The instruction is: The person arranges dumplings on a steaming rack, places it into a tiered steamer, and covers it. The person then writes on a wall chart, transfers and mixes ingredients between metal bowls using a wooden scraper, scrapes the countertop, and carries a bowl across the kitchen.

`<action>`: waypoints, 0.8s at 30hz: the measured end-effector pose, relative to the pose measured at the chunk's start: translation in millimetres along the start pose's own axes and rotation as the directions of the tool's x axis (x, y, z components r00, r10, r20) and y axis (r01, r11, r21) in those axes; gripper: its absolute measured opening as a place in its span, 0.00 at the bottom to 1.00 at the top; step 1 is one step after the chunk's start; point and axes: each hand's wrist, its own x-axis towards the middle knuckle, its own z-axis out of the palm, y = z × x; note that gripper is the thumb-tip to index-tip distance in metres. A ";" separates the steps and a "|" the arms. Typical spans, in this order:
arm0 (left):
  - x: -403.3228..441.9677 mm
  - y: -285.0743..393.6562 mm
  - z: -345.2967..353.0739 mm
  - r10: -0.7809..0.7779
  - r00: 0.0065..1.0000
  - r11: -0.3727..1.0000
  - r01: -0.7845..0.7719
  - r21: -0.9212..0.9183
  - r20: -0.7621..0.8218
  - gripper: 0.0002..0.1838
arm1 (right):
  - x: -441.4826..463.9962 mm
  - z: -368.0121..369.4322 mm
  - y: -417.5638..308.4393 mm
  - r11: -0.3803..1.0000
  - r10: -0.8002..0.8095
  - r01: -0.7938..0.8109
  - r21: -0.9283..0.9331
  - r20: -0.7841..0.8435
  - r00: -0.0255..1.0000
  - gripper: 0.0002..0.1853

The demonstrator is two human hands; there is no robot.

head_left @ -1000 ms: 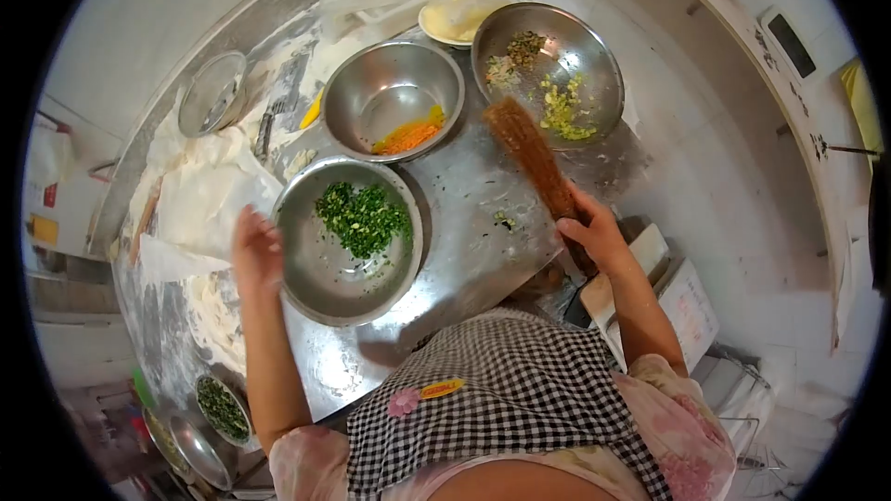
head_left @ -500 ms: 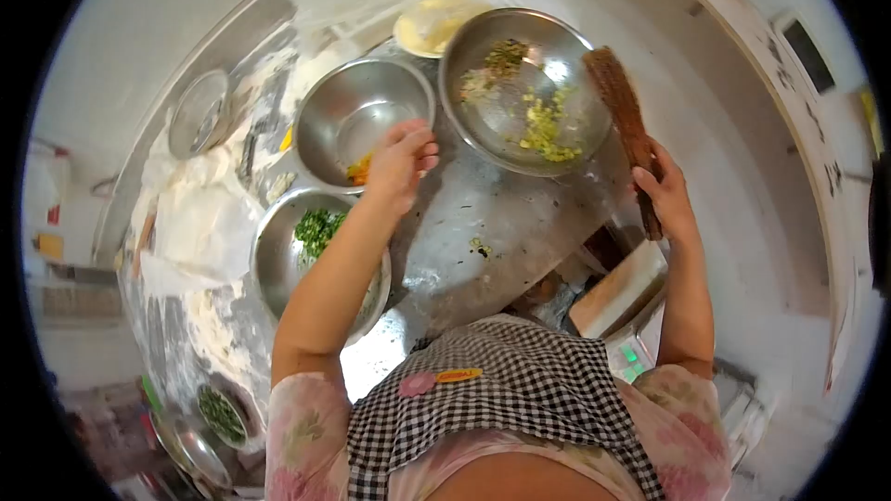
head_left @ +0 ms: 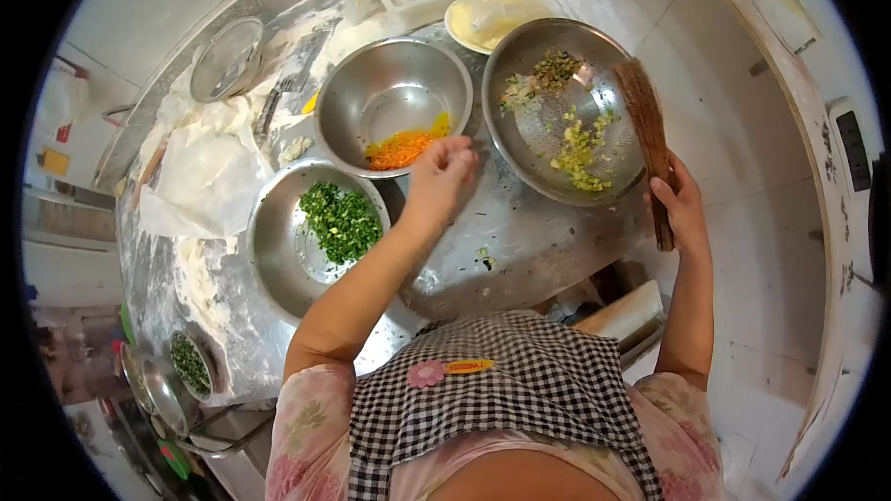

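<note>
My right hand (head_left: 682, 204) grips the lower part of a long brown brush-like bundle (head_left: 642, 116), held upright at the right rim of a steel bowl (head_left: 520, 153) with chopped yellow-green, pale and brown bits. My left hand (head_left: 444, 172), fingers curled together, is beside the lower right rim of a second steel bowl (head_left: 348, 111) with orange shreds and yellow liquid. Whether it holds anything is too small to tell. Below and left of it stands a third bowl (head_left: 269, 241) with chopped greens (head_left: 339, 223).
A pale yellow dish (head_left: 473, 23) stands behind the bowls. Left are a clear round container (head_left: 227, 60), a white sheet (head_left: 209, 181) and flour on the metal table (head_left: 520, 264). A small bowl of greens (head_left: 190, 365) is at lower left, a box (head_left: 626, 315) at the table's right edge.
My left hand has moved right, from beside the greens bowl to near the orange-shred bowl. My right hand has carried the brown bundle right, to the large bowl's outer rim. The view has shifted.
</note>
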 end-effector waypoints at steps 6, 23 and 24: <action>32.4 23.4 17.0 0.003 0.999 1.000 -0.003 -0.003 -0.049 0.15 | 23.4 12.6 -21.3 0.977 -0.059 0.076 -0.198 0.087 0.994 0.27; 52.9 16.2 29.6 -0.043 0.998 0.999 0.042 0.021 0.035 0.16 | 40.7 7.6 -16.0 0.965 0.034 0.003 -0.262 0.138 0.990 0.29; 51.2 15.3 28.4 -0.037 0.999 0.999 0.036 0.024 0.031 0.15 | 40.9 9.7 -15.2 0.951 0.010 0.039 -0.307 0.156 0.988 0.29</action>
